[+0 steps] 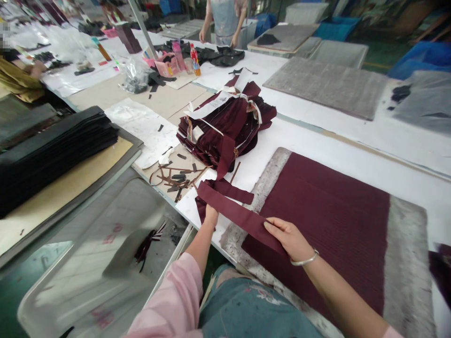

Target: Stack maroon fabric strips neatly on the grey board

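Note:
A long maroon strip (pixel 239 217) stretches between my two hands over the table's near edge. My left hand (pixel 211 217) grips its left part from below, fingers mostly hidden behind the fabric. My right hand (pixel 287 234), with a bangle at the wrist, pinches the strip's right part between thumb and fingers. More maroon pieces (pixel 236 191) lie just behind my left hand. To the right, a large maroon sheet (pixel 327 211) rests on a grey mottled board (pixel 405 263). Beyond my hands sits a tied bundle of maroon pieces (pixel 225 122) with white ties and a paper label.
Brown and black scraps (pixel 179 178) lie left of the bundle. A stack of black sheets (pixel 56 145) is at left, above a translucent bin (pixel 105 263). Farther back are a pink basket (pixel 167 65), a bottle (pixel 195 60) and a person in an apron (pixel 225 21).

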`<state>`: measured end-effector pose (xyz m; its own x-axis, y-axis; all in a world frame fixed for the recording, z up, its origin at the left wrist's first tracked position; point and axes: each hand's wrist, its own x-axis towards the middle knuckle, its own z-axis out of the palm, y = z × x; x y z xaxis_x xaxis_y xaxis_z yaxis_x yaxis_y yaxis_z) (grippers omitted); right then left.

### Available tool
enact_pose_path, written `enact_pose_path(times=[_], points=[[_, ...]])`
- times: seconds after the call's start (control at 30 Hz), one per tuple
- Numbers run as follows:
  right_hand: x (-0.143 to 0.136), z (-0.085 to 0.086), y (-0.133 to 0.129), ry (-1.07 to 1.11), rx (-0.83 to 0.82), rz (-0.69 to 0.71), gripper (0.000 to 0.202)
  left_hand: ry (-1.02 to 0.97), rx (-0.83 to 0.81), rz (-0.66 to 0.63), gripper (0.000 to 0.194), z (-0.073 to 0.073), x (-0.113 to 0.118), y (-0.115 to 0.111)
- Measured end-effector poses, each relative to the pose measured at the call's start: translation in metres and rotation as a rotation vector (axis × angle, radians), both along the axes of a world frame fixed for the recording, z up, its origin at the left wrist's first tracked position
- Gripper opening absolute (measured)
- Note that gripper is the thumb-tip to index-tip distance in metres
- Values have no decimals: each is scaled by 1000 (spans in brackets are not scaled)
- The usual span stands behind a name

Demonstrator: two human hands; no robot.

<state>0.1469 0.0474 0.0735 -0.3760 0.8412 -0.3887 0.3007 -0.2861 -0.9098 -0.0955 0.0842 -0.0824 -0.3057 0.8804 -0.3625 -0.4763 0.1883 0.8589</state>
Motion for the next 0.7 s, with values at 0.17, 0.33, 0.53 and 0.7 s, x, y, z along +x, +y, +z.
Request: enact_pose_path(times=[0.17,0.33,0.53,0.7], points=[[17,-4,-6,4,-16,-69,35,-209,-52,-12,16,-6,-32,-5],[32,0,-14,-18,-70,-69,36,-477,-3,10,27,2,-51,-26],[58,-8,-37,-70,-180,-43,38,-641,-53,166,50,10,-64,-2],[80,-24,-60,-62,-239,-71,39,-448,-62,-59,78,20,-63,-5]])
